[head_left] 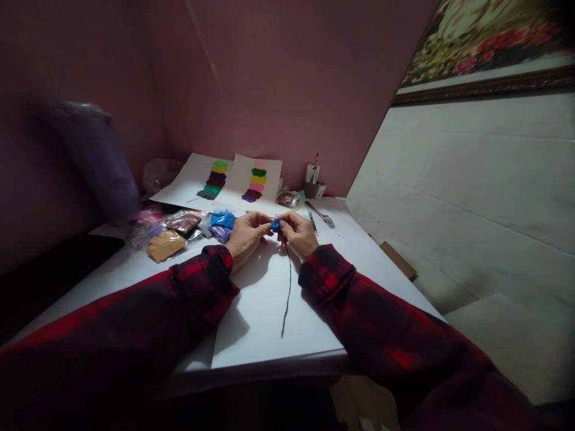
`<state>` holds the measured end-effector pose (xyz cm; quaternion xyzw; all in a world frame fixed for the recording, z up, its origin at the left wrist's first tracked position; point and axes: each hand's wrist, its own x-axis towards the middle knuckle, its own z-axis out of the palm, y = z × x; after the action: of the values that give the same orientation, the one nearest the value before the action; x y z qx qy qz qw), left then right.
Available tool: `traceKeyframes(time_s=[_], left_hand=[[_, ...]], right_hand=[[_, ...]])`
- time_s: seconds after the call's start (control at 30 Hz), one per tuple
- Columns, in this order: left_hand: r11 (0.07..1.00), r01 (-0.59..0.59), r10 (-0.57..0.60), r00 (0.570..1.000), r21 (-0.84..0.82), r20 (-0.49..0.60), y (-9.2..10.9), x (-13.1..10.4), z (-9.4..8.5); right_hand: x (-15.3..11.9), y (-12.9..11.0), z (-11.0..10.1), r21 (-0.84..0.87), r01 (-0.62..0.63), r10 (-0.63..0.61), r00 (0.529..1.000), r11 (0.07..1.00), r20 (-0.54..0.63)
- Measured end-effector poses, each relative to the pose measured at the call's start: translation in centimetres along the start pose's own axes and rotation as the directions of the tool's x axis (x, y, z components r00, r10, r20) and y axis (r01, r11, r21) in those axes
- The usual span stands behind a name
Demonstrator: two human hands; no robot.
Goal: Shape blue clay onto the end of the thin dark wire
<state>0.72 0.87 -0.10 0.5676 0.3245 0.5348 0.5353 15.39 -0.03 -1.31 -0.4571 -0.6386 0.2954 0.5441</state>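
Between the fingertips of both hands is a small piece of bright blue modelling clay (275,227). My left hand (248,235) pinches it from the left, and my right hand (300,233) pinches it from the right. Both hands are held over a white sheet of paper (256,317). A thin dark line (288,287) of what looks like clay runs down the sheet from below my right fingers. Just left of my left hand lies a packet of blue clay (222,219), with a purple packet (221,233) under it.
Several clay packets, one tan (166,245) and one dark red (183,223), lie on the left. Two sheets with coloured bands (173,191) (269,164) lean at the back. A fork (324,216) and a pen holder (311,189) stand behind my right hand. A blurred purple roll (96,158) is at far left.
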Motion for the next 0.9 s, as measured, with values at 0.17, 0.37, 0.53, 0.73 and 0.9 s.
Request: traceKeyframes(time_s=[0.17,0.37,0.53,0.73,0.9], left_hand=[[0.999,0.028,-0.028,1.0,0.018,-0.005,0.21,-0.22,0.27],[0.999,0.03,-0.03,1.0,0.044,-0.008,-0.03,-0.13,0.19],[0.999,0.02,-0.021,1.0,0.039,0.013,-0.28,-0.03,0.07],[0.997,0.015,-0.019,0.999,0.08,0.05,-0.23,0.05,-0.02],[0.994,-0.002,-0.006,0.997,0.11,0.075,-0.24,0.11,-0.05]], right_hand=[[-0.13,-0.27,0.09,0.043,0.031,-0.034,0.997,0.999,0.062],[0.04,0.16,0.27,0.057,0.071,-0.075,0.994,0.996,0.078],[-0.01,0.07,0.3,0.035,0.075,-0.076,0.996,0.997,0.035],[0.07,-0.27,0.31,0.065,0.069,-0.066,0.997,0.996,-0.04],[0.34,-0.16,0.27,0.098,0.037,-0.034,0.999,0.994,-0.031]])
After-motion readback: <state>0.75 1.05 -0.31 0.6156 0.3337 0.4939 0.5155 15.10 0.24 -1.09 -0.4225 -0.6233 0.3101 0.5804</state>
